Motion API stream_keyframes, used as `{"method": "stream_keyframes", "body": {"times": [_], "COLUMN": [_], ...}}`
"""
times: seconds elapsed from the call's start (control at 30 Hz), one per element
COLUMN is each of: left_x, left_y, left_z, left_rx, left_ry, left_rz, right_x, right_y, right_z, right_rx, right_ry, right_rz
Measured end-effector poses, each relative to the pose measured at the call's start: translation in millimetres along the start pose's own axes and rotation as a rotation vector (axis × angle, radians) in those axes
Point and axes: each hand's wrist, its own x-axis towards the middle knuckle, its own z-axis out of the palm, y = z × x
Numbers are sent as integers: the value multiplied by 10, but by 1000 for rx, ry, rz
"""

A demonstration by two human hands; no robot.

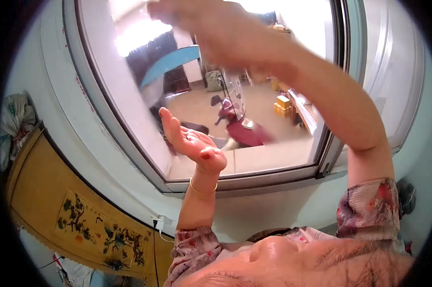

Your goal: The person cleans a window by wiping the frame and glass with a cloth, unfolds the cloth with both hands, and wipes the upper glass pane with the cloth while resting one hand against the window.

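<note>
My left hand [192, 143] is raised in front of the window, palm turned up, its fingers apart and nothing in it. A thin gold bracelet [203, 186] circles that wrist. Higher up, my right hand [225, 33] stretches across the window opening toward the upper left. It is blurred by motion and partly cut off by the top edge; its fingers look stretched out, and no object shows in it. Both arms have patterned sleeves [369, 208]. Whether either hand touches the window cannot be made out.
The window frame [254, 180] surrounds both hands. Beyond it are a red scooter [244, 129], yellow boxes [282, 105] and a blue curved panel [170, 62]. A yellow hanging [89, 210], a plugged-in charger [163, 221] and plastic bags [17, 119] are at the left. Part of a face shows below.
</note>
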Motion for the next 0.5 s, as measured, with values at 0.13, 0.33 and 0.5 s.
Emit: {"method": "stream_keyframes", "body": {"times": [0.13,0.33,0.5], "left_x": [30,-41,-252], "left_y": [48,217,131], "left_z": [33,-196,-497], "left_rx": [-68,-2,141], "left_ry": [97,-10,-85], "left_rz": [-100,-133,-141], "right_x": [-839,-1665,-1226], "right_y": [-827,-1104,-429], "right_z": [-21,-251,-451], "right_rx": [-9,207,428], "right_ry": [-396,-679,-638], "right_rz": [-85,-266,-46]}}
